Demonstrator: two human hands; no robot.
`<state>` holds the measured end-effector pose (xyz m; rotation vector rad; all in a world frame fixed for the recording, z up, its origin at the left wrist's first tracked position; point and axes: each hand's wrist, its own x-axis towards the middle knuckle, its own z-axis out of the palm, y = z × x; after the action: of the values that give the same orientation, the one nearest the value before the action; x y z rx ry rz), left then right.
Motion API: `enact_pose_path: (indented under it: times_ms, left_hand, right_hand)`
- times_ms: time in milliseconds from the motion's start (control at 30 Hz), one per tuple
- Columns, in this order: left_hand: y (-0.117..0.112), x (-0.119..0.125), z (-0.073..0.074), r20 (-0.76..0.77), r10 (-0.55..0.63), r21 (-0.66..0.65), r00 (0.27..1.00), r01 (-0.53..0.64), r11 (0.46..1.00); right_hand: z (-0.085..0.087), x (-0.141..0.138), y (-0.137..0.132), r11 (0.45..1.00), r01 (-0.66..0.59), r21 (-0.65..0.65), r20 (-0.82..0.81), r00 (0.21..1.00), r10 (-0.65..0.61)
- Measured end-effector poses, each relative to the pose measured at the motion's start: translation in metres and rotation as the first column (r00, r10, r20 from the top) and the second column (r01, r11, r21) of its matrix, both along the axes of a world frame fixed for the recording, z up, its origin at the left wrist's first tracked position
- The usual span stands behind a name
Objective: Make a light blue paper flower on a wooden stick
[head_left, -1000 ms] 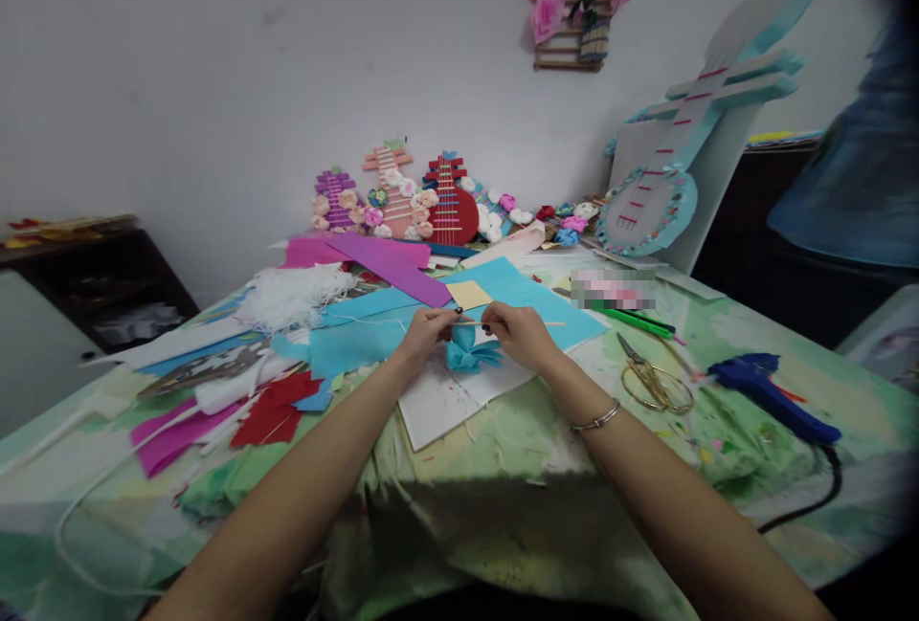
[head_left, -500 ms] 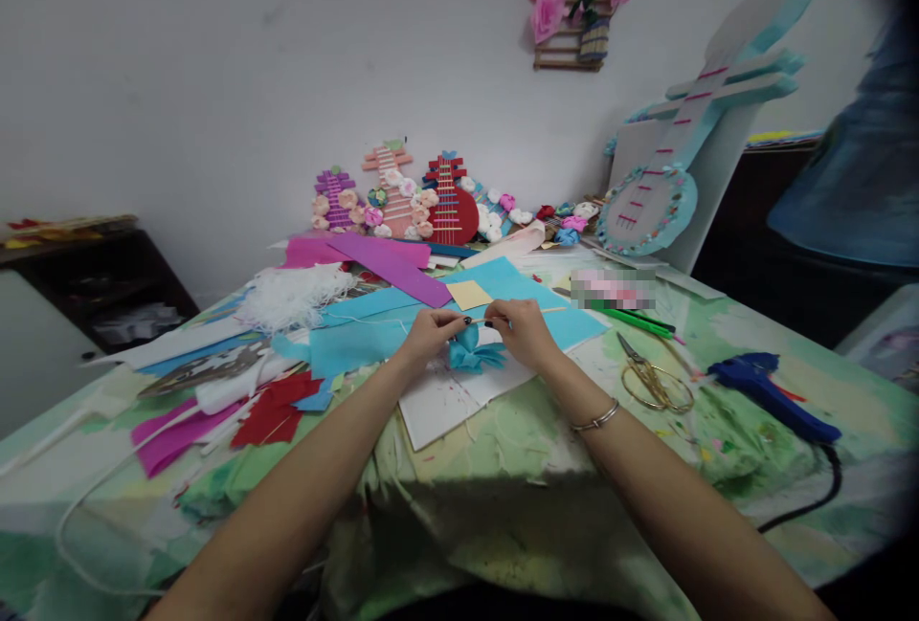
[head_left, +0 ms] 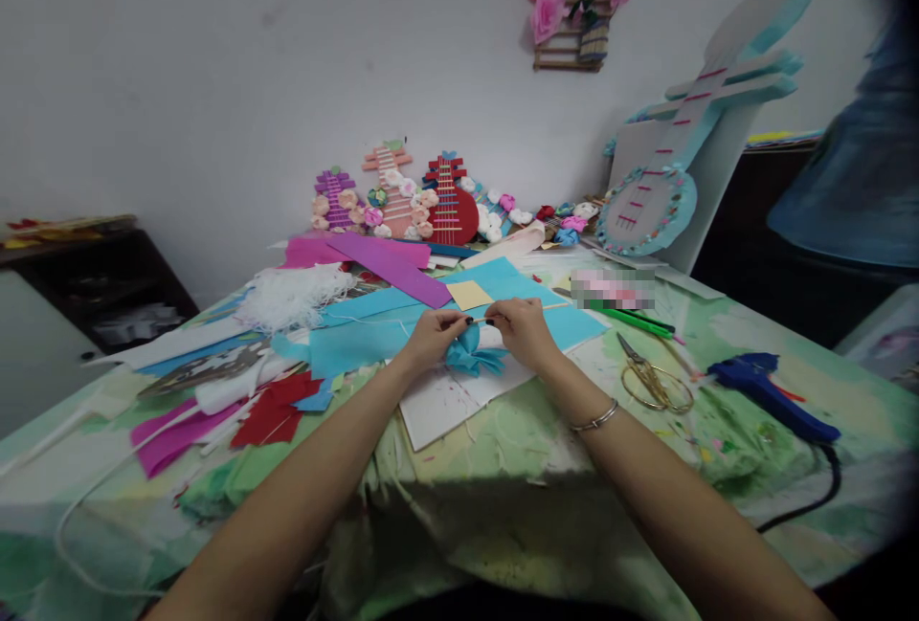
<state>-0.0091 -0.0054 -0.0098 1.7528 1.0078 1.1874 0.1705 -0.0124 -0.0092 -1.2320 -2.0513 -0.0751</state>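
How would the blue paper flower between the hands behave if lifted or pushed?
The blue paper flower is probably light and floppy: its thin petals droop and splay. It likely crushes easily. The thin stick above it looks stiffer.

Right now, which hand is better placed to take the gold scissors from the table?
The right hand, probably. The scissors lie on its side, near its wrist. The left hand would have to cross over the blue paper flower. Both hands pinch the thin stick.
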Motion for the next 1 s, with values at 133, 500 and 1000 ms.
enact_pose_path:
  times_ms: [133,500,1000]
  left_hand:
    - [-0.0008,0.0011,0.0019,0.019,0.001,0.003,1.000,-0.002,1.000]
    - [0.0027,0.0002,-0.0019,0.061,0.005,-0.022,0.998,-0.004,1.000]
    - [-0.0002,0.0014,-0.0005,0.010,-0.041,0.029,0.999,0.040,0.999]
  right_hand:
    - [0.0001,0.0002,0.0001,1.000,-0.003,-0.005,0.007,1.000,0.003]
    - [-0.0005,0.0001,0.0009,1.000,0.012,-0.007,-0.002,1.000,-0.012]
    - [0.0037,-0.0027,-0.0040,0.996,0.080,-0.039,0.053,0.996,-0.077]
